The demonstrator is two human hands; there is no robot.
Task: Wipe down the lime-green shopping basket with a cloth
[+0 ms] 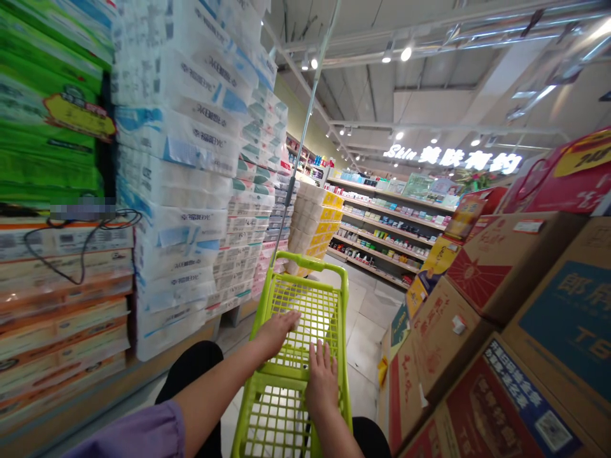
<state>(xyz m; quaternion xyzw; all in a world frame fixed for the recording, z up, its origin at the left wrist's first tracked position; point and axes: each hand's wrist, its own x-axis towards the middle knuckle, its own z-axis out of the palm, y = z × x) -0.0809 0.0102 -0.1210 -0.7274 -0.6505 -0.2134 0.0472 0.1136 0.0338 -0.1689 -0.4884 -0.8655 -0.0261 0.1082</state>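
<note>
A lime-green plastic shopping cart [346, 318] with grid panels stands right in front of me. My left hand [279, 332] reaches over its upper grid panel with the fingers extended and nothing in them. Lower and to the right, my right hand [323, 381] lies at the cart's right side, palm down, its fingers stretched out. Whether either palm presses on the plastic I cannot tell. Across the far end runs the cart's handle bar [310, 262], which neither hand touches. A thin metal pole [303, 133] rises from the cart's left corner.
Tall stacks of wrapped tissue packs [191, 152] line the left side, with green packs [48, 127] nearer me. Cardboard cartons [477, 305] are piled on the right. Between them a tiled aisle [365, 331] leads to shelves of small boxed goods [386, 229].
</note>
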